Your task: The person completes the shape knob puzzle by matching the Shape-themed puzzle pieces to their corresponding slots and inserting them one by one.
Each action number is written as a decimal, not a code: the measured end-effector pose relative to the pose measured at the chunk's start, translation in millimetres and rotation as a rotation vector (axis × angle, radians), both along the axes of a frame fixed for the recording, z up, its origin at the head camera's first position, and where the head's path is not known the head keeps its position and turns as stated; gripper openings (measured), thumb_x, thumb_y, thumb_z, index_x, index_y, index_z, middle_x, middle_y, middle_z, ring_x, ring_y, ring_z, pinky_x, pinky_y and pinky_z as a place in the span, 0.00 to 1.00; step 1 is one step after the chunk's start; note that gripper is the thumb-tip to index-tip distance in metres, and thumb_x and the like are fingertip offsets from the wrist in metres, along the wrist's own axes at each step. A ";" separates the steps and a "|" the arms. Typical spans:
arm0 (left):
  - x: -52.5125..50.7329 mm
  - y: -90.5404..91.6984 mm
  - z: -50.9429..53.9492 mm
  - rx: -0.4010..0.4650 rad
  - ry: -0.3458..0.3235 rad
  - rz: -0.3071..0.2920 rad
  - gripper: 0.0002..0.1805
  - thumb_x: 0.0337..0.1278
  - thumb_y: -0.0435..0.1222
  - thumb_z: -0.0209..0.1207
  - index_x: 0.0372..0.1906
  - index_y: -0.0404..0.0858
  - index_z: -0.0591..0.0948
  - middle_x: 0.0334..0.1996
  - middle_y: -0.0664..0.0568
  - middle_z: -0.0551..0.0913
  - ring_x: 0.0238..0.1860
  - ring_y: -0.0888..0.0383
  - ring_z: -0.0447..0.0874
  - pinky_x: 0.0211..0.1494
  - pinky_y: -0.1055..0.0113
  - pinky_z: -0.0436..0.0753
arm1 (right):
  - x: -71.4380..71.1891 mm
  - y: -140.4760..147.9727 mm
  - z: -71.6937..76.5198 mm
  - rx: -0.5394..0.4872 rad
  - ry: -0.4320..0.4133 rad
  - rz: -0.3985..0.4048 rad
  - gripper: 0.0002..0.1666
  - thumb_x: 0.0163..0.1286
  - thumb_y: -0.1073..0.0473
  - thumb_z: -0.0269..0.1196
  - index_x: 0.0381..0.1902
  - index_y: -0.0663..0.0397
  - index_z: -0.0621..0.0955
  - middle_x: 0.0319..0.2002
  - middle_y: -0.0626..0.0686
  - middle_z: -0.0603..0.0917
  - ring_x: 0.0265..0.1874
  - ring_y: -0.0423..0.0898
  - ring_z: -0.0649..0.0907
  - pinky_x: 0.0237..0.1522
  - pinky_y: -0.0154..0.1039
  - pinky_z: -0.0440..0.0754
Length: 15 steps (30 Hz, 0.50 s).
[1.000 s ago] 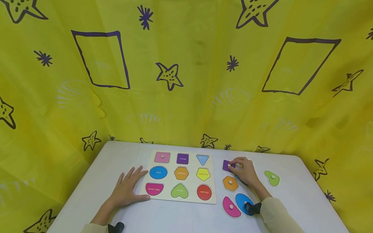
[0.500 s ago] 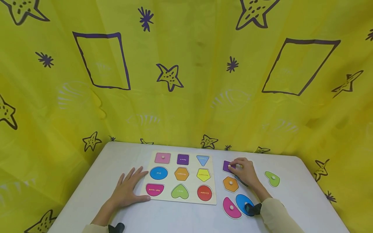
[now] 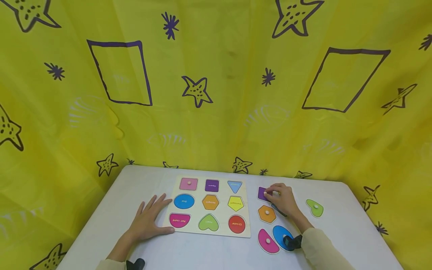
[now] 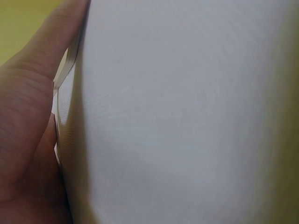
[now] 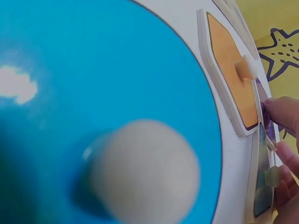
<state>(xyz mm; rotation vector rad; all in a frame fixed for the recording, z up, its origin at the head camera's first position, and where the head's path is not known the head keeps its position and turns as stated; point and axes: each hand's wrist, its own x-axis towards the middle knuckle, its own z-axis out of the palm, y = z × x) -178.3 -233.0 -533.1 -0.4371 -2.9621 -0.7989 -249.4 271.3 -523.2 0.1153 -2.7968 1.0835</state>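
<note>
My left hand (image 3: 148, 221) lies with its fingers spread at the left side of a wooden shape puzzle board (image 3: 223, 217); its thumb and a fingertip touch the board's edge. To the right of the board, my right hand (image 3: 286, 199) pinches the knob of a purple square piece (image 3: 261, 192), which lies on the table. Partly hidden beneath that hand is a bluish piece (image 5: 264, 186), its shape unclear. An orange hexagon piece (image 3: 267, 214) lies just nearer to me. A pink rectangle piece (image 3: 188, 184) sits in the board's far left recess.
Nearer on the white table (image 3: 216, 255) lie a magenta half-round piece (image 3: 266, 245) and a blue oval piece (image 3: 278, 233), partly under the right wrist's camera. A green heart piece (image 3: 315, 208) lies farther right. A yellow curtain (image 3: 216, 127) hangs behind the table.
The head view has tilted up very slightly. Both hands and all the pieces stay where they were.
</note>
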 end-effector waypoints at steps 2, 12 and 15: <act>-0.5 -0.1 -1.9 0.004 0.001 0.003 0.59 0.33 0.72 0.70 0.74 0.48 0.72 0.78 0.42 0.64 0.79 0.33 0.50 0.74 0.26 0.40 | -0.4 -0.8 0.8 0.004 0.007 0.003 0.07 0.67 0.61 0.71 0.41 0.58 0.90 0.52 0.63 0.83 0.59 0.63 0.73 0.61 0.66 0.72; 1.3 0.8 -1.3 0.000 0.044 -0.006 0.57 0.34 0.71 0.71 0.73 0.48 0.72 0.76 0.40 0.66 0.77 0.31 0.52 0.72 0.23 0.43 | -1.5 -5.3 14.5 0.015 0.025 0.024 0.07 0.68 0.62 0.71 0.42 0.58 0.90 0.52 0.63 0.83 0.56 0.63 0.78 0.57 0.63 0.79; 2.1 1.5 2.2 0.009 0.055 -0.018 0.56 0.35 0.70 0.72 0.72 0.47 0.73 0.75 0.38 0.66 0.76 0.29 0.53 0.71 0.22 0.45 | -2.2 -7.7 20.9 0.004 0.012 0.028 0.07 0.68 0.61 0.71 0.43 0.57 0.90 0.54 0.63 0.82 0.57 0.63 0.77 0.59 0.64 0.77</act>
